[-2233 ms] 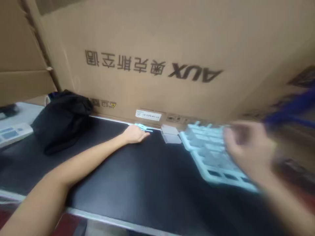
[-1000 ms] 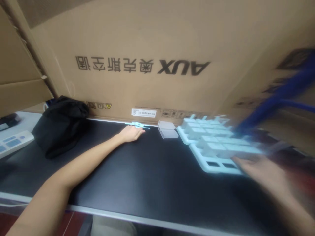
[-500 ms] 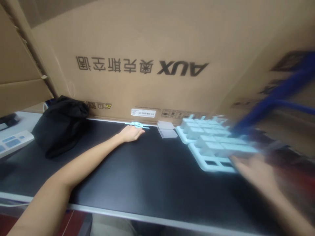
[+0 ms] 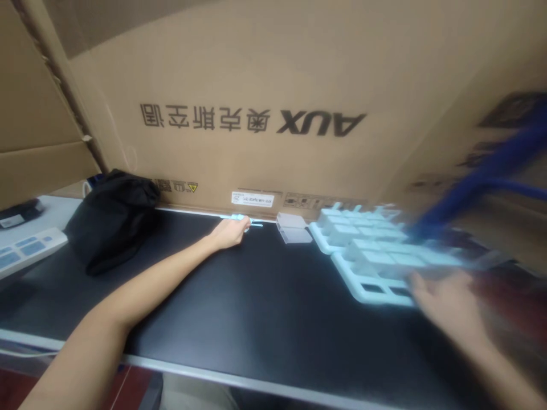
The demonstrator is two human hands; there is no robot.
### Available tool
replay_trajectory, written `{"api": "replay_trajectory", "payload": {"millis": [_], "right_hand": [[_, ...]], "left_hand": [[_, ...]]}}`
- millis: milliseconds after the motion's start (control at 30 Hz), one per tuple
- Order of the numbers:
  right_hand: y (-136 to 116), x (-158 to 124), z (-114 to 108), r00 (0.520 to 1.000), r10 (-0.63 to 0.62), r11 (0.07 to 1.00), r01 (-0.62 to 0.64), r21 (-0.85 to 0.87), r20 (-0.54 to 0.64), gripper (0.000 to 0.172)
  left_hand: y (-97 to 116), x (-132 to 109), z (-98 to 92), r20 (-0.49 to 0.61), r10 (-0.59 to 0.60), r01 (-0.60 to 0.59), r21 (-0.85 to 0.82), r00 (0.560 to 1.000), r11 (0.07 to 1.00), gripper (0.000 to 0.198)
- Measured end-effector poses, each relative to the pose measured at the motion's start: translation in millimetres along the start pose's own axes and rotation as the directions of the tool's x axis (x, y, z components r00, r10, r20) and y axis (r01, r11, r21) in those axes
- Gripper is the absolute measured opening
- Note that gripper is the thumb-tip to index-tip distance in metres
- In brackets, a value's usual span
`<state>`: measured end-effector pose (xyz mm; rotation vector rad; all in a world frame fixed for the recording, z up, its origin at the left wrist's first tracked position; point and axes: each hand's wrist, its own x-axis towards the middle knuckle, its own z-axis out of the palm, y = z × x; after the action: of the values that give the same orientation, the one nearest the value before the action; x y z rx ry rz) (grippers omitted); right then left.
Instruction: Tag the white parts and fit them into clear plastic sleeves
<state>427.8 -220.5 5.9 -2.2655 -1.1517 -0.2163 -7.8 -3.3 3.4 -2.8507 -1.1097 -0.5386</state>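
Observation:
My left hand [image 4: 231, 232] is at the far edge of the black table, its fingers closed in a pinch around a small, flat pale-blue plastic piece [image 4: 236, 217]. Thin pale-blue strips [image 4: 256, 223] stick out beyond the fingertips. On the right, my right hand [image 4: 448, 299] is smeared by motion, its thumb against the near side of a pale-blue tray [image 4: 367, 296] bearing several box-like blocks [image 4: 370, 256]. Its other fingers are hidden or blurred, so their grip is unclear. Between the hands lies a clear plastic box-like piece [image 4: 294, 229].
A large cardboard carton [image 4: 256, 57] walls off the back of the black tabletop [image 4: 239, 319]. To the left are a black cloth bag [image 4: 113, 222] and a white device with blue panels [image 4: 32, 250]. Blue bars [image 4: 491, 165] slant in at the right.
My left thumb and fingers have closed together around the small pale-blue piece. The whole view has shifted slightly, and my right hand stays beside the tray, blurred.

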Motion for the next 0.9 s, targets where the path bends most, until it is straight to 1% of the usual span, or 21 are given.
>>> {"api": "replay_trajectory", "payload": {"millis": [67,100,167,233,267,300,333,400,467,500,533,567,600,633,667,700,733,767,800,833,900], "right_hand": [[-7,-2,-5,0.993,0.079,0.996,-0.081,0.025,0.086,0.064],[-11,-3,-8,0.986,0.128,0.989,-0.135,0.056,0.104,0.066],[-17,-3,-14,0.968,0.240,0.957,-0.249,0.150,0.075,0.068],[-22,-4,-21,0.937,0.349,0.905,-0.336,0.259,-0.001,0.069],[-24,-4,-24,0.919,0.390,0.880,-0.351,0.319,-0.063,0.067],[-26,-4,-28,0.898,0.417,0.861,-0.343,0.374,-0.137,0.064],[-29,-4,-32,0.881,0.420,0.854,-0.303,0.422,-0.219,0.061],[-39,-5,-40,0.865,0.336,0.867,-0.129,0.481,-0.373,0.058],[-55,-7,-47,0.877,0.195,0.839,0.083,0.537,-0.440,0.062],[-67,-9,-49,0.894,0.125,0.802,0.164,0.574,-0.430,0.064],[-80,-12,-50,0.914,0.070,0.758,0.211,0.617,-0.399,0.063],[-96,-17,-50,0.937,0.026,0.733,0.219,0.644,-0.348,0.058],[-113,-24,-47,0.965,-0.046,0.745,0.205,0.634,-0.259,0.050],[-131,-32,-43,0.976,-0.156,0.769,0.218,0.600,-0.155,0.045],[-149,-40,-37,0.957,-0.280,0.776,0.271,0.570,-0.074,0.039],[-167,-49,-29,0.916,-0.401,0.770,0.338,0.541,-0.002,0.034],[-183,-57,-20,0.866,-0.494,0.754,0.385,0.533,0.073,0.034],[-198,-64,-10,0.816,-0.562,0.729,0.410,0.548,0.138,0.035],[-209,-69,0,0.774,-0.608,0.701,0.419,0.577,0.175,0.036],[-218,-72,10,0.751,-0.631,0.683,0.418,0.598,0.196,0.036],[-225,-74,25,0.738,-0.640,0.674,0.403,0.619,0.217,0.031]], "left_hand": [[0,0,-0.4,-0.014,0.014,-0.014,-0.022,1.000,1.000,0.031],[0,0,-0.7,-0.023,0.022,-0.022,-0.032,1.000,0.999,0.035],[1,-1,-1.0,-0.042,0.036,-0.037,-0.043,0.998,0.998,0.039],[1,-2,-1.3,-0.076,0.040,-0.045,-0.060,0.996,0.997,0.037],[1,-2,-1.7,-0.096,0.039,-0.047,-0.075,0.995,0.996,0.035],[1,-1,-2.7,-0.113,0.039,-0.050,-0.096,0.993,0.994,0.033],[2,1,-4.4,-0.119,0.041,-0.056,-0.130,0.992,0.990,0.030],[5,7,-11.5,-0.102,0.039,-0.063,-0.246,0.994,0.967,0.020],[15,14,-24.3,-0.065,0.027,-0.053,-0.429,0.998,0.902,0.015],[23,17,-32.7,-0.051,0.018,-0.043,-0.528,0.999,0.848,0.019],[33,19,-41.9,-0.040,0.019,-0.040,-0.616,0.999,0.787,0.025],[44,20,-51.6,-0.032,0.039,-0.051,-0.688,0.999,0.724,0.033],[57,19,-61.2,-0.042,0.058,-0.070,-0.738,0.997,0.672,0.041],[70,17,-70.1,-0.072,0.082,-0.108,-0.765,0.994,0.634,0.049],[83,14,-77.9,-0.084,0.108,-0.133,-0.778,0.991,0.613,0.057],[94,10,-84.1,-0.088,0.134,-0.151,-0.781,0.987,0.606,0.061],[103,6,-88.6,-0.081,0.149,-0.156,-0.771,0.986,0.618,0.061],[109,2,-91.2,-0.076,0.155,-0.159,-0.747,0.985,0.646,0.054],[112,0,-92.2,-0.076,0.148,-0.157,-0.716,0.986,0.681,0.046],[111,-2,-91.9,-0.082,0.130,-0.151,-0.683,0.988,0.715,0.039],[99,0,-89.0,-0.111,0.084,-0.136,-0.643,0.990,0.754,0.037]]}}
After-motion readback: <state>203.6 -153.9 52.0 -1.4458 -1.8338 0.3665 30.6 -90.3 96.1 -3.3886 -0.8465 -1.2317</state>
